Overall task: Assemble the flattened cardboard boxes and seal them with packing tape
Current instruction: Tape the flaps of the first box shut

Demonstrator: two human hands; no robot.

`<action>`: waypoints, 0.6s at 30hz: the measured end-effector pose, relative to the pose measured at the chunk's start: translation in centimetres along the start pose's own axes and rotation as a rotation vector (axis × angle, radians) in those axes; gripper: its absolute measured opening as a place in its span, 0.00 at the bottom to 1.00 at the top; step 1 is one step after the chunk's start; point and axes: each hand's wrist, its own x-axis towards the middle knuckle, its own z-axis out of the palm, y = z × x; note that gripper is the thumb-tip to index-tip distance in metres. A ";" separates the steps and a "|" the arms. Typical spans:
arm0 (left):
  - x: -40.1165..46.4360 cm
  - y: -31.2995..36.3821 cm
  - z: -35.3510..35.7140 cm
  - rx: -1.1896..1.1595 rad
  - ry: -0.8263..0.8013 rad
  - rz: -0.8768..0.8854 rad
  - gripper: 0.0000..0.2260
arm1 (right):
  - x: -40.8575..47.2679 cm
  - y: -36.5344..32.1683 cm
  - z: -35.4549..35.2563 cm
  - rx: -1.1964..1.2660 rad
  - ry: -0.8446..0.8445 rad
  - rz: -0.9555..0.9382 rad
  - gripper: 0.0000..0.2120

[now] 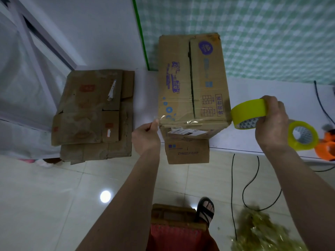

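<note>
1. Step in hand, as we judge it: taping the assembled cardboard box (192, 78), which stands on the white bench (253, 105), its top flaps folded shut with the centre seam showing.
2. Our left hand (146, 136) pinches the free end of the clear tape strip (178, 120) at the box's near left corner; the strip runs across the near top edge to the roll.
3. Our right hand (272, 120) has its grip curled round the yellow tape roll (248, 113), held just off the box's near right corner.
4. Next move likely calls for pressing the strip down flat, then cutting it (the orange object (326, 147) at the bench edge is too blurred to identify).
5. A second tape roll (302, 135) sits on the bench by the right wrist.
6. Flattened cardboard boxes (94, 113) lie stacked to the left.
7. Room: glossy tiled floor (45, 196), black cable (233, 187), green checked wall covering (272, 33).
</note>
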 end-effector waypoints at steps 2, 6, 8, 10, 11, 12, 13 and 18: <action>0.4 -0.2 0.0 -0.005 -0.012 -0.094 0.26 | -0.1 0.2 0.1 0.009 0.008 0.000 0.24; -0.4 0.7 -0.5 0.141 0.019 -0.071 0.43 | -0.2 0.6 0.4 0.055 0.023 0.023 0.25; -1.2 0.6 -0.5 0.270 0.100 0.342 0.35 | -0.3 0.6 0.5 0.089 0.030 0.021 0.25; -1.9 -0.3 0.7 0.391 -0.005 0.819 0.34 | -0.5 0.5 0.5 0.114 0.034 0.013 0.25; -2.3 -0.5 1.5 0.493 -0.151 0.959 0.36 | -0.5 0.5 0.6 0.122 0.035 0.011 0.26; -2.8 -0.5 2.3 0.629 -0.305 1.028 0.37 | -0.4 0.7 0.7 0.130 0.039 0.015 0.26; -3.3 -0.6 3.0 0.774 -0.407 1.053 0.37 | -0.3 0.9 0.9 0.146 0.045 0.025 0.27; -3.5 -1.8 4.9 1.069 -0.371 1.054 0.42 | -0.2 2.4 1.2 0.289 0.009 0.115 0.28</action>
